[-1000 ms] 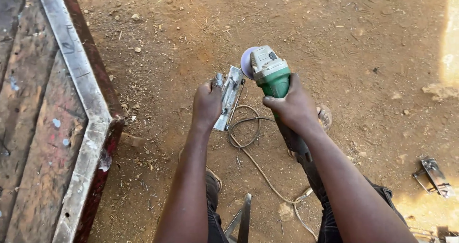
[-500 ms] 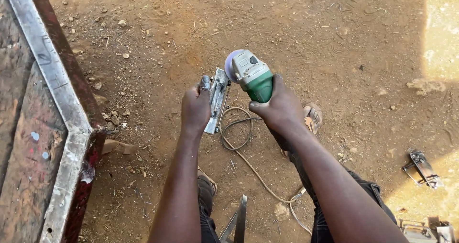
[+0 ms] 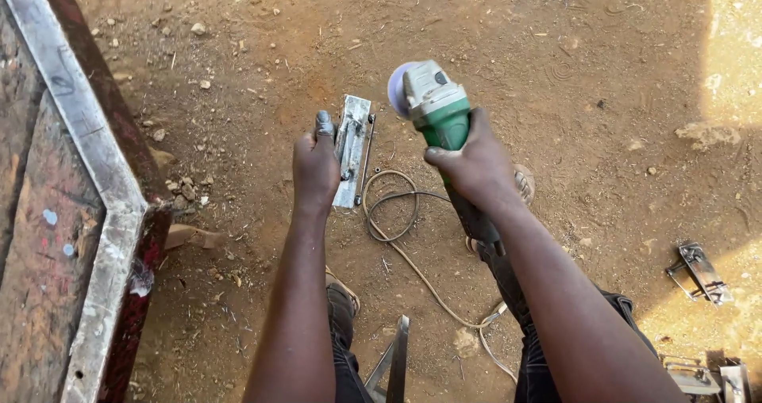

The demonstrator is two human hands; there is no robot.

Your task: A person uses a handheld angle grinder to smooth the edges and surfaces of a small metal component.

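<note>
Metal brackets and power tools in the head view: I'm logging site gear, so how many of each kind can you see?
Angle grinder, green, in the right hand: 1
Flat metal bracket held by the left hand: 1
Metal brackets lying on the dirt at right: 3, the lower two partly cut off
Total: 5

Green grinder (image 3: 441, 116) (grey head), silvery metal piece (image 3: 352, 149), reddish-brown dirt (image 3: 556, 70).
</note>
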